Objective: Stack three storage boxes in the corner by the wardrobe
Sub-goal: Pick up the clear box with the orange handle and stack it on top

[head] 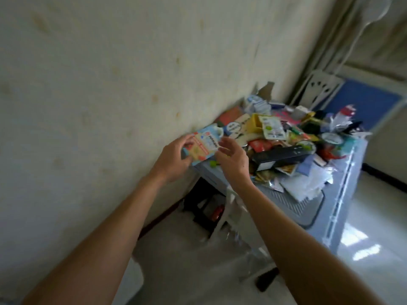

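A pale blue storage box [343, 203] with a lid stands against the wall, its top heaped with packets and small cartons. My left hand [174, 159] grips a light blue and orange packet [203, 146] at the near left corner of the lid. My right hand [233, 159] hovers just right of the packet with fingers spread, its fingertips close to the packet's edge. Whether they touch it I cannot tell. No other storage box shows clearly.
A stained cream wall [110, 84] runs along the left. A long black box [284, 155] lies on the heap. A white plastic chair [319, 89] and a blue board [363, 102] stand behind. A dark stool [204, 208] sits on the floor under my hands.
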The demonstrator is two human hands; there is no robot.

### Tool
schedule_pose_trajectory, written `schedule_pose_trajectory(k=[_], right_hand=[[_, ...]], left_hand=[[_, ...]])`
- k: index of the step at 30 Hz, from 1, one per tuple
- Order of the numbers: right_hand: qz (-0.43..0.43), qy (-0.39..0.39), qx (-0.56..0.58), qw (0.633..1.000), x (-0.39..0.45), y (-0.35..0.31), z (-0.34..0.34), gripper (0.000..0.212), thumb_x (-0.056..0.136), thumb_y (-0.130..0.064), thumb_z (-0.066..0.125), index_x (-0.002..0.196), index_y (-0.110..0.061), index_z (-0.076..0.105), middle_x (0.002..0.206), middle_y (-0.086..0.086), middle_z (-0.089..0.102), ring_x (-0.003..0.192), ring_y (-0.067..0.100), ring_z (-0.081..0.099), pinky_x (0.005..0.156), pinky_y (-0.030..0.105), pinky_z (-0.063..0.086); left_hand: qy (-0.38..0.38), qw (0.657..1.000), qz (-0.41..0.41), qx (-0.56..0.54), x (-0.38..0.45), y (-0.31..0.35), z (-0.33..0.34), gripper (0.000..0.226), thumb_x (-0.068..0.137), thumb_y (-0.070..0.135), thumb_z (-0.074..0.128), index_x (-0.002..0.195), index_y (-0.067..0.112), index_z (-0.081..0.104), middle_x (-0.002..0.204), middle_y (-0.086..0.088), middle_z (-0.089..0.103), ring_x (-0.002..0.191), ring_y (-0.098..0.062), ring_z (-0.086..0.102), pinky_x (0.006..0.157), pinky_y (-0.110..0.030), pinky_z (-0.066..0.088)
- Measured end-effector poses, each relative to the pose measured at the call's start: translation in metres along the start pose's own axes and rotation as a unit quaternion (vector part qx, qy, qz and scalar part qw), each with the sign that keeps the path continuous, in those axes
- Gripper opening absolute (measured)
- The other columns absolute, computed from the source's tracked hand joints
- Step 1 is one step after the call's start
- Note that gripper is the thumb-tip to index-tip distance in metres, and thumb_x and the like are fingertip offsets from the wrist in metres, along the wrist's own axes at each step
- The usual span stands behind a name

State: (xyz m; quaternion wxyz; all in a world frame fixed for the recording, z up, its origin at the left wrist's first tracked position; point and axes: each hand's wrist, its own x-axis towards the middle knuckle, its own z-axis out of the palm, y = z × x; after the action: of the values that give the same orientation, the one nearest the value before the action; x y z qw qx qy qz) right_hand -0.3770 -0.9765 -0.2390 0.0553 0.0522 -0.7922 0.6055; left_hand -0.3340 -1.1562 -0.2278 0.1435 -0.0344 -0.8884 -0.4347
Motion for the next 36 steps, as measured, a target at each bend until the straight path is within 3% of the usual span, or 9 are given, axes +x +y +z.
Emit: schedule_pose_trajectory(k=[3, 6, 8, 14, 18, 21, 28, 36], right_hand=[[-0.002, 0.061, -0.028, 0.998, -0.006, -0.005, -0.099, 0.04, 0.083, -0.018, 0.068, 0.123, -0.02, 0.063, 0.109, -0.004, 0.07, 0.097, 0.003, 0.066, 0.076, 0.019, 0.055], [-0.015, 0.134, -0.046, 0.99, -0.02, -0.003, -0.217, 0.041, 0.081, -0.011, 0.067, 0.122, -0.018, 0.064, 0.11, -0.001, 0.07, 0.103, 0.009, 0.065, 0.081, 0.014, 0.052], [-0.019, 0.178, -0.065, 0.982, -0.036, 0.005, -0.296, 0.04, 0.082, -0.01, 0.067, 0.122, -0.016, 0.064, 0.111, -0.001, 0.069, 0.104, 0.01, 0.064, 0.074, 0.003, 0.045], [-0.008, 0.277, -0.085, 0.957, -0.098, 0.043, -0.511, 0.041, 0.084, -0.011, 0.069, 0.125, -0.012, 0.063, 0.114, -0.001, 0.068, 0.105, 0.012, 0.064, 0.075, 0.002, 0.042], [0.002, 0.347, -0.109, 0.932, -0.14, 0.064, -0.649, 0.042, 0.084, -0.011, 0.066, 0.125, -0.013, 0.061, 0.117, -0.005, 0.066, 0.108, 0.011, 0.062, 0.077, 0.007, 0.043], [0.013, 0.382, -0.119, 0.917, -0.161, 0.076, -0.721, 0.046, 0.085, -0.012, 0.065, 0.13, -0.011, 0.059, 0.123, 0.0, 0.065, 0.112, 0.012, 0.061, 0.08, 0.01, 0.044], [0.04, 0.448, -0.111, 0.886, -0.177, 0.119, -0.849, 0.048, 0.086, -0.012, 0.063, 0.133, -0.01, 0.055, 0.129, 0.005, 0.062, 0.117, 0.016, 0.059, 0.096, 0.031, 0.051], [0.069, 0.481, -0.112, 0.867, -0.123, 0.182, -0.99, 0.051, 0.083, -0.013, 0.062, 0.133, -0.014, 0.055, 0.124, 0.0, 0.064, 0.114, 0.013, 0.061, 0.091, 0.026, 0.05]], left_hand=[[-0.037, 0.998, 0.05, -0.031, 0.021, 0.073, 0.059, 0.055, 0.083, 0.003, 0.062, 0.136, 0.011, 0.05, 0.125, -0.007, 0.064, 0.117, -0.018, 0.06, 0.095, -0.029, 0.048], [-0.096, 0.988, 0.107, -0.049, 0.031, 0.16, 0.136, 0.054, 0.084, 0.01, 0.061, 0.136, 0.015, 0.05, 0.126, -0.005, 0.064, 0.118, -0.017, 0.059, 0.096, -0.037, 0.05], [-0.136, 0.978, 0.144, -0.059, 0.03, 0.22, 0.194, 0.056, 0.084, 0.012, 0.061, 0.138, 0.018, 0.047, 0.13, -0.004, 0.062, 0.12, -0.015, 0.057, 0.098, -0.034, 0.048], [-0.198, 0.95, 0.218, -0.103, 0.007, 0.378, 0.366, 0.053, 0.085, 0.005, 0.062, 0.136, 0.011, 0.049, 0.127, -0.003, 0.06, 0.115, -0.01, 0.054, 0.09, -0.009, 0.037], [-0.243, 0.925, 0.262, -0.125, -0.018, 0.474, 0.474, 0.055, 0.084, 0.003, 0.063, 0.136, 0.011, 0.049, 0.126, -0.006, 0.064, 0.116, -0.014, 0.058, 0.098, -0.032, 0.048], [-0.27, 0.91, 0.281, -0.141, -0.029, 0.529, 0.536, 0.055, 0.085, 0.006, 0.064, 0.137, 0.012, 0.048, 0.126, -0.003, 0.064, 0.117, -0.015, 0.058, 0.101, -0.03, 0.045], [-0.337, 0.866, 0.325, -0.177, -0.029, 0.633, 0.668, 0.056, 0.087, 0.008, 0.065, 0.139, 0.014, 0.045, 0.128, -0.001, 0.062, 0.118, -0.01, 0.056, 0.1, -0.031, 0.048], [-0.372, 0.847, 0.327, -0.193, 0.031, 0.702, 0.821, 0.055, 0.085, 0.01, 0.066, 0.137, 0.014, 0.048, 0.121, 0.004, 0.064, 0.112, -0.007, 0.057, 0.097, -0.022, 0.042]])
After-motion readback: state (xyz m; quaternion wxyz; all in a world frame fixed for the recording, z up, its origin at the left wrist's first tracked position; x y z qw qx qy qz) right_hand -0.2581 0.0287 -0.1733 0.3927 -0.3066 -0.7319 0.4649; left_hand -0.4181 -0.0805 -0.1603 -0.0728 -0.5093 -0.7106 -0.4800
